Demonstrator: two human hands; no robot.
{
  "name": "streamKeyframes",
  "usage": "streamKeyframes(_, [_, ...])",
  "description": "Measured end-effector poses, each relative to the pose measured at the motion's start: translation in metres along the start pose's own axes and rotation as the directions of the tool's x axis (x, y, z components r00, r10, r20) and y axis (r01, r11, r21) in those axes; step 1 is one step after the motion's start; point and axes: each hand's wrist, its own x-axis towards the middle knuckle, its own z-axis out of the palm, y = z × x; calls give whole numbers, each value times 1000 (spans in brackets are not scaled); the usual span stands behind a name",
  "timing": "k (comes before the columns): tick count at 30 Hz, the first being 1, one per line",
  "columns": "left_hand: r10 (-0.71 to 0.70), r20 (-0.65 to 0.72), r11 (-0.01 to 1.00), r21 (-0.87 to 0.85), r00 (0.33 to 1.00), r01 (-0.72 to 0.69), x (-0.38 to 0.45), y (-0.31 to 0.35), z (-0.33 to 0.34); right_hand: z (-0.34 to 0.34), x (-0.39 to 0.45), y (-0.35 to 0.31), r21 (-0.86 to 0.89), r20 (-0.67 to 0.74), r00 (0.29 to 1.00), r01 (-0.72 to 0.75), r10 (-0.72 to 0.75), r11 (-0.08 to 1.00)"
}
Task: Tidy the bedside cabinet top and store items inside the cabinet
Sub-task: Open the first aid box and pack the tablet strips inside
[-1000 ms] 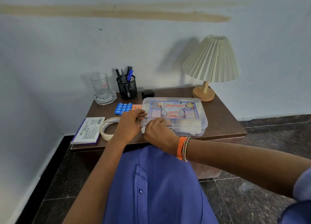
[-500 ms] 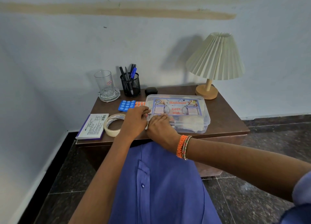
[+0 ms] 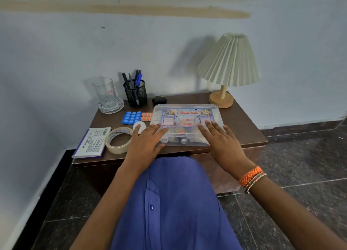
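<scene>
A clear plastic first aid box [image 3: 187,116] with a printed lid lies on the brown bedside cabinet top [image 3: 242,129]. My left hand [image 3: 148,142] rests flat on the box's front left corner with fingers spread. Flat on the front right part of the lid lies my right hand [image 3: 219,141], also spread. Left of the box are a blue pill strip [image 3: 132,117], an orange pill strip [image 3: 147,116], a small white round roll [image 3: 139,126], a tape ring [image 3: 118,140] and a white booklet [image 3: 92,142].
At the back stand a glass [image 3: 104,92] on a glass coaster, a black mesh pen holder [image 3: 135,95], a small black case [image 3: 159,99] and a pleated lamp [image 3: 228,65]. The wall is close behind. Dark tiled floor lies to the right.
Both hands were bunched together at the box's front left corner. They have spread apart and now lie flat on the lid. The white roll beside the box is now uncovered.
</scene>
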Motion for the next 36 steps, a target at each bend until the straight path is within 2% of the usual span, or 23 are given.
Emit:
streamKeyframes(8, [31,-79,994,-105,996,-39,-1,1,0,4,6,4,108,-53,998,29,-24,994])
streamKeyframes(11, [67,-196,995,-60,978,-80,-2,5,-3,-3,6,7,137,-86,996,45,-33,989])
streamKeyframes(15, [6,-339,981,-183,941,-72,4,8,-16,-33,9,9,217,-208,978,60,-14,974])
streamKeyframes(18, [-62,-435,941,-325,899,-93,21,10,-36,-58,23,14,289,-340,936,14,88,957])
streamKeyframes(20, [-121,-480,909,-405,869,-98,36,14,-51,-69,37,15,307,-456,878,3,145,952])
streamKeyframes(22, [-171,-509,891,-446,843,-89,56,15,-64,-75,55,18,278,-565,814,34,135,960])
streamKeyframes(26, [-188,-528,889,-450,828,-86,101,8,-74,-79,98,28,239,-661,738,39,133,970])
streamKeyframes(30, [-163,-547,905,-414,821,-96,132,2,-73,-78,137,36,215,-677,723,19,135,976])
streamKeyframes(36, [-88,-441,940,-333,893,-72,152,-9,-58,-70,163,39,104,-673,721,-128,164,986])
